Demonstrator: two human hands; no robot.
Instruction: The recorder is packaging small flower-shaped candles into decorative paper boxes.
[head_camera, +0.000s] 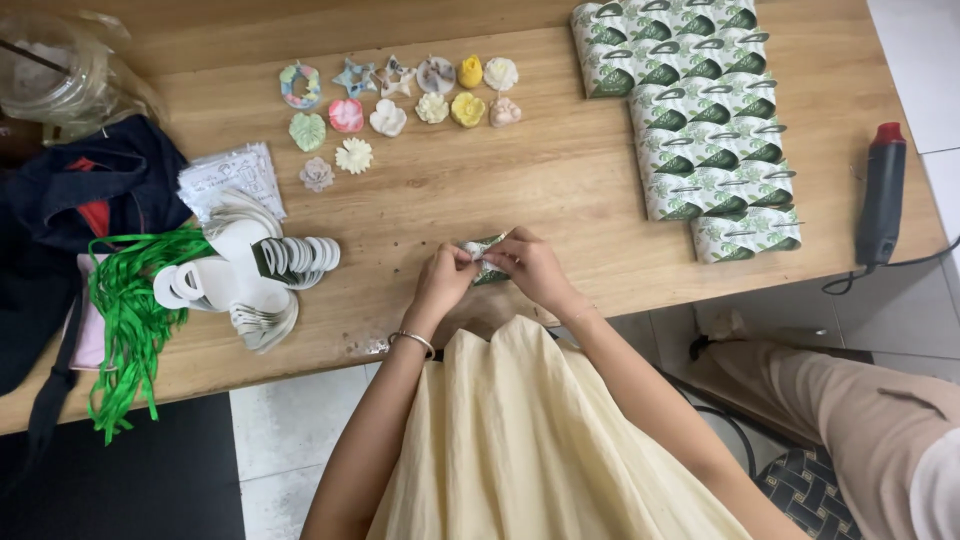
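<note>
**Both hands pinching a small patterned paper piece at the table's near edge**

We find the left hand (443, 277) and the right hand (527, 264) meeting over the near edge of the pale wooden table (520, 190). Between them sits a small folded paper piece with a green-and-white leaf print (482, 255). The fingers of both hands are pressed together on it, pinching it from either side; it lies at or just above the table surface, and we cannot tell whether it touches the wood. A thin silver bangle (413, 340) circles the left wrist.

Left of the hands, near them, we note a heap of flat white die-cut card blanks (245, 275), with a bundle of bright green ribbon (130, 310) just beside it. Farther back lie small moulded pastel shapes, flowers, stars and leaves, in loose rows (400, 105). To the right, well apart from the hands, finished green-and-white printed paper packets lie in overlapping rows (700, 120). A black handheld tool with a red tip and a cord (882, 195) rests at the table's right end. A dark fabric bag (70, 210) sits at the left end.
</note>
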